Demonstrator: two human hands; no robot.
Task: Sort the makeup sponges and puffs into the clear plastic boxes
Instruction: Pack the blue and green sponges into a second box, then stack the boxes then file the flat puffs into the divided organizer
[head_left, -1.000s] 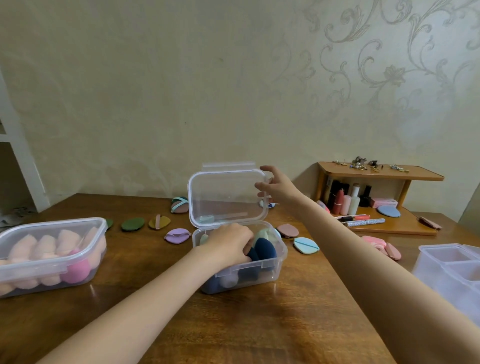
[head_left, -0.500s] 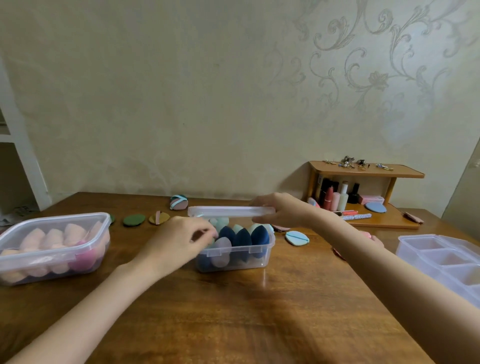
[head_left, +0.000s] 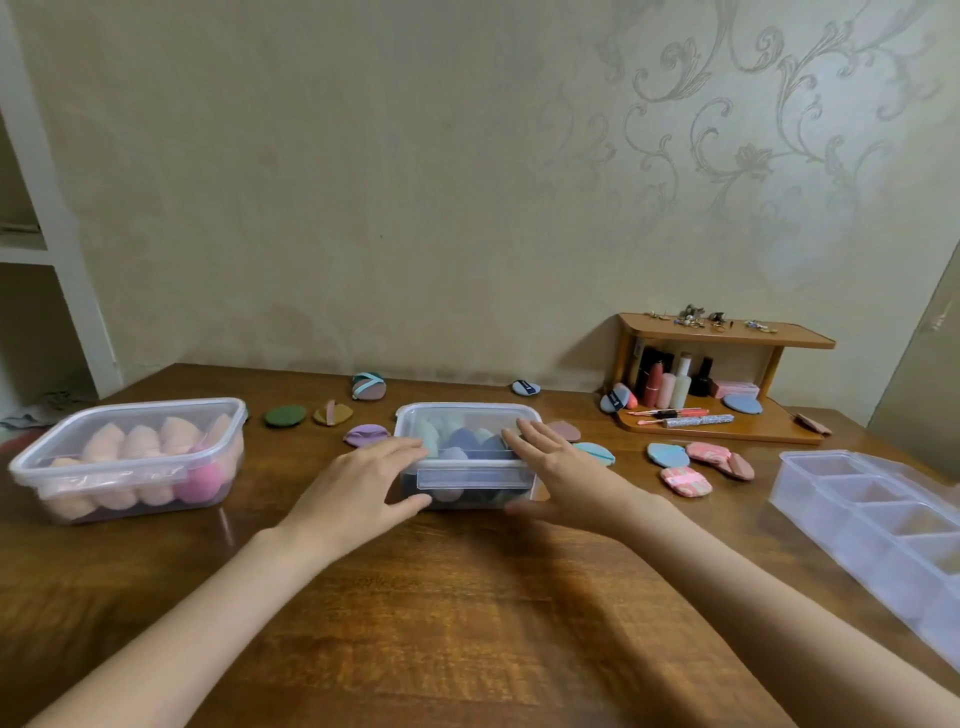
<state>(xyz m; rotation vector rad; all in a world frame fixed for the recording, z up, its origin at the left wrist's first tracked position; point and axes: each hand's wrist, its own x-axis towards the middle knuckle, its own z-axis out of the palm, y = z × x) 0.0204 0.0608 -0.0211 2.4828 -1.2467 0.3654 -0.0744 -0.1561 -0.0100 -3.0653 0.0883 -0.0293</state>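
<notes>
A small clear box (head_left: 467, 415) with its lid down holds blue, green and grey makeup sponges in the middle of the wooden table. My left hand (head_left: 363, 483) lies flat against its left front corner, fingers straight. My right hand (head_left: 561, 467) rests with straight fingers on the lid's right front edge. A larger lidded clear box (head_left: 130, 457) at the left holds peach and pink sponges. Loose puffs lie behind and beside the boxes: green (head_left: 284, 415), mustard (head_left: 332, 413), lilac (head_left: 366, 434), light blue (head_left: 667, 455), pink patterned (head_left: 685, 480).
A clear divided box (head_left: 872, 514) stands open at the right edge of the table. A small wooden shelf (head_left: 727, 332) with cosmetics bottles, pens and puffs sits at the back right against the wall. A white shelving unit is at the far left.
The middle box's lid came down from upright to flat on the box. Both hands moved to the box's front corners. My left hand left the sponges inside.
</notes>
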